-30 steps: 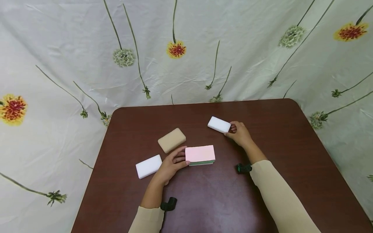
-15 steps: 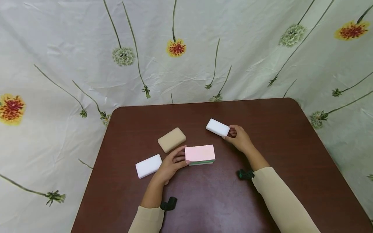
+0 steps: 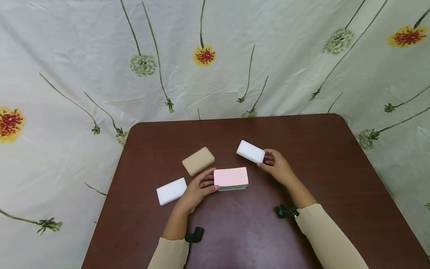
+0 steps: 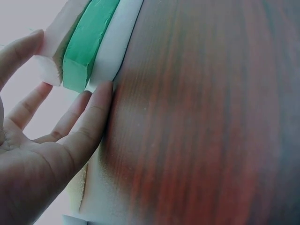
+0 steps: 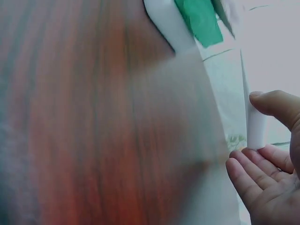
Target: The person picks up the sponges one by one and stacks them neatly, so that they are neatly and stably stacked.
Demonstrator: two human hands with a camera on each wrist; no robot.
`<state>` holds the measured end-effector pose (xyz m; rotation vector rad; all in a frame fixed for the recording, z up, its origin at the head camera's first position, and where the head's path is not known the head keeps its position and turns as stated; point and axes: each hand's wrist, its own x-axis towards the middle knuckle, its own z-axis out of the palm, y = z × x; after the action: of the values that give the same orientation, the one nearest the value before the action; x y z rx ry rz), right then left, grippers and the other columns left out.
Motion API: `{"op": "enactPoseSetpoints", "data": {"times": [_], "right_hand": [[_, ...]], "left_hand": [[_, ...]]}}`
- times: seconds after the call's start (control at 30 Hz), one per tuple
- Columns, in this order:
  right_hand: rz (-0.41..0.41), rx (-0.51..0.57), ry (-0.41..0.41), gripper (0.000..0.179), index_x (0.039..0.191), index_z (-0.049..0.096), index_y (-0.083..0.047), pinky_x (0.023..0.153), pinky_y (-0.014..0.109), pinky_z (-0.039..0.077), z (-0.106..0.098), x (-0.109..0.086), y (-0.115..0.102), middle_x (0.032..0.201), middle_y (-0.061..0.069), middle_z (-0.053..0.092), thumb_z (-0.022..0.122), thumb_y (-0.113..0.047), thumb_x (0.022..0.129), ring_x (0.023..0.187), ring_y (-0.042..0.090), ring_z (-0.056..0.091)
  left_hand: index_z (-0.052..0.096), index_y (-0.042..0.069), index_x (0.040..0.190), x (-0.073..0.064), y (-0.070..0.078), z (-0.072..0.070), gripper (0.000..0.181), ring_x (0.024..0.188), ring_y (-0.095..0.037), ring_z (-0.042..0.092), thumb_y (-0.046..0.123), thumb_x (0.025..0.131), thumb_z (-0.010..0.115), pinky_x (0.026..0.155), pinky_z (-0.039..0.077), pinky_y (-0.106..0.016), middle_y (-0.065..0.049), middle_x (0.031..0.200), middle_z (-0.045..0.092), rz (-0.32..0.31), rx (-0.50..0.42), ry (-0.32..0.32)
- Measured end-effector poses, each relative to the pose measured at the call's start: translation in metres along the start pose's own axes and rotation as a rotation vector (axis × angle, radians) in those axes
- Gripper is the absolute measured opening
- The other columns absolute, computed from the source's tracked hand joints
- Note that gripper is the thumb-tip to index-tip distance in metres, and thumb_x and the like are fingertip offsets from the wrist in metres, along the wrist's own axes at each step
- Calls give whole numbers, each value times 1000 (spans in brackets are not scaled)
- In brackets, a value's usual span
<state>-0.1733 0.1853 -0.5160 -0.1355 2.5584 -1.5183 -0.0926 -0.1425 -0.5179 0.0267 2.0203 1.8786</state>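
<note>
Three bars lie stacked in the middle of the table, seen in the head view: a pink bar (image 3: 230, 176) on top, a green bar (image 4: 91, 40) under it and a white bar (image 4: 115, 40) at the bottom. My left hand (image 3: 195, 193) holds the stack's left end, thumb at the front corner and fingertips toward the back corner. Behind the stack and to its right, my right hand (image 3: 277, 166) pinches another white bar (image 3: 250, 151) by its right end. The right wrist view shows that bar edge-on between thumb and fingers.
A beige bar (image 3: 198, 161) lies behind my left hand, and a white bar (image 3: 171, 191) lies left of it, partly covered by the hand. The brown table (image 3: 322, 149) ends at the back against a flowered cloth (image 3: 285, 59). Each wrist bears a dark strap-on device.
My right hand has moved a little nearer to me, bringing its white bar slightly left and closer to the stack. My left hand and the stack have not moved.
</note>
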Motion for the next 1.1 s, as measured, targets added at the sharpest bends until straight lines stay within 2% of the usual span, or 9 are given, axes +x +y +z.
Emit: {"op": "enactPoseSetpoints", "data": {"times": [0.43,0.8,1.1], "right_hand": [[-111,46,-25,63,142,48,-3,102,47,53,6,-28,-19,141,19,51,79,-13,89,123,39,62],[-274,-31,-73,63,140,50,-2,104,41,52,12,-40,-30,135,16,53,81,-7,85,126,34,60],[-324,-48,-91,66,140,52,-4,103,42,52,19,-45,-35,132,13,56,84,-8,82,121,31,62]], "left_hand": [[42,21,155,0,0,0,73,131,-29,55,19,91,77,98,51,-31,-13,143,50,3,-5,0],[42,21,154,-1,1,0,73,131,-28,54,20,90,77,99,51,-31,-12,143,50,4,-3,1],[44,23,153,0,2,1,72,132,-29,54,18,90,78,99,51,-32,-13,143,50,-2,-3,6]]}}
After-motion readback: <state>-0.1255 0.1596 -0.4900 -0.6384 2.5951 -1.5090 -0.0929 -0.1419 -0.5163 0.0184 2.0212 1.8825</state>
